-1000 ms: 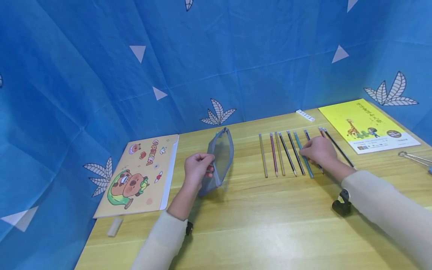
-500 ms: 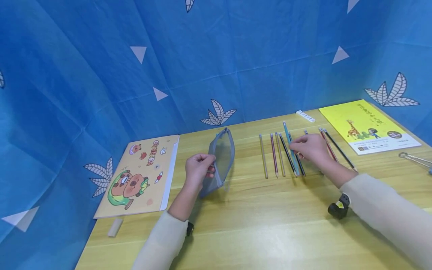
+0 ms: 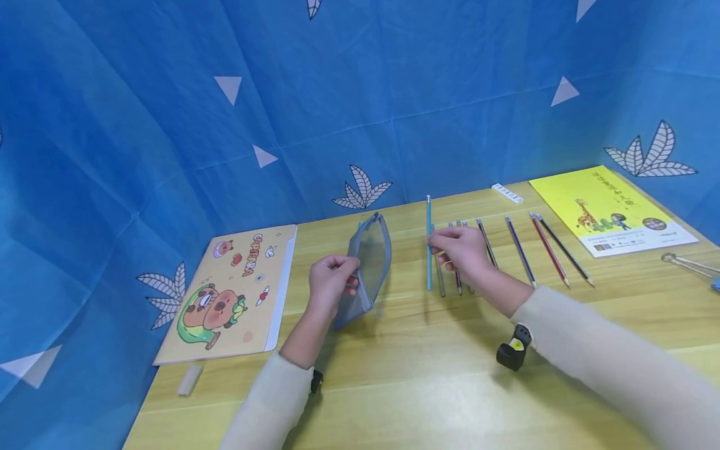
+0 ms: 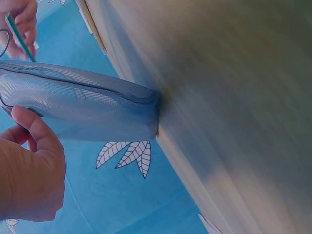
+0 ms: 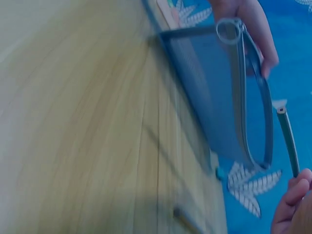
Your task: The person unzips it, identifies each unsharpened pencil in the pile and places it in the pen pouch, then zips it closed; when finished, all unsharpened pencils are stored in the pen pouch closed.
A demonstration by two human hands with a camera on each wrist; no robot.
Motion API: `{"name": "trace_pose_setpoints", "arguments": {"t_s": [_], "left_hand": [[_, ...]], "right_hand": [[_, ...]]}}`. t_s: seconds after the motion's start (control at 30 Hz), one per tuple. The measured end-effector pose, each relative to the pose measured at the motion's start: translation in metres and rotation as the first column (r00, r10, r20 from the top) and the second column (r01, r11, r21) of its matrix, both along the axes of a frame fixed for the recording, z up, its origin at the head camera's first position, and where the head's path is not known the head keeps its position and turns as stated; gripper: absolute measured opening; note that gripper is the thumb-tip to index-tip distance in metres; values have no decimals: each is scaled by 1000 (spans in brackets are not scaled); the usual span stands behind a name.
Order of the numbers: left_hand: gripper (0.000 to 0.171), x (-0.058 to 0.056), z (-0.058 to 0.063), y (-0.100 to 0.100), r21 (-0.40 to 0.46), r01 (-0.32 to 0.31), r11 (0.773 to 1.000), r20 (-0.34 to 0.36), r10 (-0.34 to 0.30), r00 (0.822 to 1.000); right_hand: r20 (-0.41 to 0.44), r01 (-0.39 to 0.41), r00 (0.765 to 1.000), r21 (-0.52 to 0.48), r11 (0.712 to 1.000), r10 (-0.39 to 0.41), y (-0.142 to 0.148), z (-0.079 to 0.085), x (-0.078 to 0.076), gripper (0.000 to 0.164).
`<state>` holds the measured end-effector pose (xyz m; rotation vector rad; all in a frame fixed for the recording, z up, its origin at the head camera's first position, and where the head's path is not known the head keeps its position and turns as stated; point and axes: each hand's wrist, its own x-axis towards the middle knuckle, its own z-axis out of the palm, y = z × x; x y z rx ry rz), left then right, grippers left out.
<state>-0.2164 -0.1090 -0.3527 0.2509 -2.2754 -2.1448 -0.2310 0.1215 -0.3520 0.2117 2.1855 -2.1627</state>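
Note:
In the head view my left hand (image 3: pixel 329 281) pinches the near side of a grey-blue mesh zip pouch (image 3: pixel 373 259), standing on edge with its mouth agape. My right hand (image 3: pixel 464 250) holds a teal pencil (image 3: pixel 429 269) upright between thumb and fingers, just right of the pouch and apart from it. In the right wrist view the pencil (image 5: pixel 289 141) points its flat end toward the pouch mouth. Behind and beneath the right hand lie several pencils, partly hidden. Further right are a navy pencil (image 3: pixel 520 253), a red pencil (image 3: pixel 550 250) and a dark pencil (image 3: pixel 565 250).
A capybara folder (image 3: pixel 230 294) lies at the left, with a pale eraser-like block (image 3: pixel 190 380) below it. At the back right are a small white block (image 3: pixel 507 193) and a yellow booklet (image 3: pixel 613 209). A wire-like object (image 3: pixel 694 265) reaches in from the right edge.
My right hand has lifted the teal pencil from the row and carried it left over the other pencils toward the pouch. The left hand and pouch have stayed in place.

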Motion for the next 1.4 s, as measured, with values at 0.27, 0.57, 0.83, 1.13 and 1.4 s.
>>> {"name": "trace_pose_setpoints", "arguments": {"t_s": [0.27, 0.57, 0.83, 1.13, 1.4], "left_hand": [[15, 1, 1, 1, -4, 7, 1000, -22, -7, 1000], [14, 0, -1, 3, -20, 4, 1000, -24, -5, 1000], [13, -1, -1, 3, -7, 8, 1000, -15, -9, 1000], [13, -1, -4, 4, -13, 14, 1000, -18, -15, 1000], [13, -1, -3, 4, 2, 14, 1000, -14, -14, 1000]], "right_hand": [[-40, 134, 990, -96, 986, -139, -48, 4, -10, 27], [-63, 191, 979, -31, 981, -192, -82, -4, -11, 20], [-12, 99, 995, 71, 993, -98, -89, -12, -4, 17], [94, -96, 992, 132, 987, 84, -84, -12, -7, 17], [81, -185, 981, 66, 981, 179, -73, -11, -3, 24]]}}
